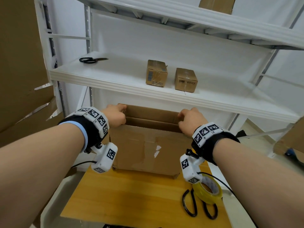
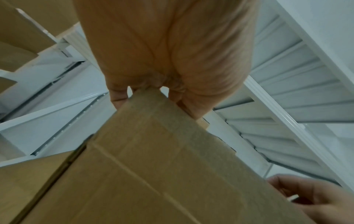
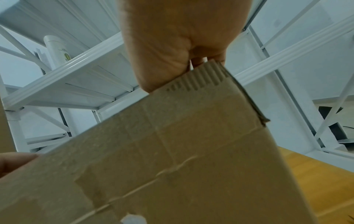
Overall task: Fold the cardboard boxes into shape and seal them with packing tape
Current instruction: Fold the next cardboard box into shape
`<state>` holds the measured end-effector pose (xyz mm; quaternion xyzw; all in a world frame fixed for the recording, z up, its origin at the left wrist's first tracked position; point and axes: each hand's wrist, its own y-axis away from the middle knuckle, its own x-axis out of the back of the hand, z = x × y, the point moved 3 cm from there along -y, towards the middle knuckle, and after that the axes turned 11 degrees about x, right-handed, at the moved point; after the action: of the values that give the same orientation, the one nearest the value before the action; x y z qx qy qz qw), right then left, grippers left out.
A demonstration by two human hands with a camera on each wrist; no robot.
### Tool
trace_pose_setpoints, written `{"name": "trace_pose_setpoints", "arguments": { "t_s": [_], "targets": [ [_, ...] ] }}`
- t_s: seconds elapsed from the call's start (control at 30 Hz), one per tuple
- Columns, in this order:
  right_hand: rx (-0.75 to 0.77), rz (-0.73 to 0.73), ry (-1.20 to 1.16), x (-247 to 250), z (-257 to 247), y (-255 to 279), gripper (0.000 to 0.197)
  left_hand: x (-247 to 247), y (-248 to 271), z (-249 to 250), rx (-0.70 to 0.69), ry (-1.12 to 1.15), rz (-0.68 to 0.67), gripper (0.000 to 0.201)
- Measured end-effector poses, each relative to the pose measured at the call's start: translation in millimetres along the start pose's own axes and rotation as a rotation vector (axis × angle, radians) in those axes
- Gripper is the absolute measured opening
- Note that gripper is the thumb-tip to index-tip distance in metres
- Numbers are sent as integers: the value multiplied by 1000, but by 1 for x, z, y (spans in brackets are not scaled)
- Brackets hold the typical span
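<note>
Cardboard box [image 1: 148, 145] — stood on the wooden tabletop [image 1: 131, 195], top open. Its upper corners are pinched by the left hand [image 1: 116, 115] and right hand [image 1: 191, 120], presumably for squaring. Packing tape roll [image 1: 208, 191] and scissors [image 1: 195, 206] are kept within reach.

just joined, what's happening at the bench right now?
A person is shaping a large cardboard box that stands on the wooden table. The left hand grips its top left corner and the right hand grips the top right corner; the top is open. The roll of packing tape and a pair of scissors lie untouched on the table. Two small sealed boxes sit on the shelf behind.
</note>
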<state>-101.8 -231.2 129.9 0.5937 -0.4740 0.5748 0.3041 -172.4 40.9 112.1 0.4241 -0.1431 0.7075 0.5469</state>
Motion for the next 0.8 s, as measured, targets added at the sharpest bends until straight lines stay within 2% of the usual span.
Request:
{"name": "trace_pose_setpoints", "arguments": {
  "t_s": [0.1, 0.2, 0.5, 0.67, 0.8],
  "targets": [
    [15, 3, -15, -1, 1, 1, 38, -10, 3, 8, -20, -43, 3, 60],
    [34, -9, -16, 0, 3, 2, 38, -17, 3, 15, -30, -68, 38, 56],
    [29, -26, -36, 4, 3, 4, 36, -28, 23, 53, -142, -388, 96, 64],
    [49, -61, -35, 4, 1, 3, 41, -31, 24, 52, -142, -381, 62, 74],
    [115, -114, -35, 2, -4, 5, 45, -33, 25, 46, -154, -369, 6, 74]
  ]
}}
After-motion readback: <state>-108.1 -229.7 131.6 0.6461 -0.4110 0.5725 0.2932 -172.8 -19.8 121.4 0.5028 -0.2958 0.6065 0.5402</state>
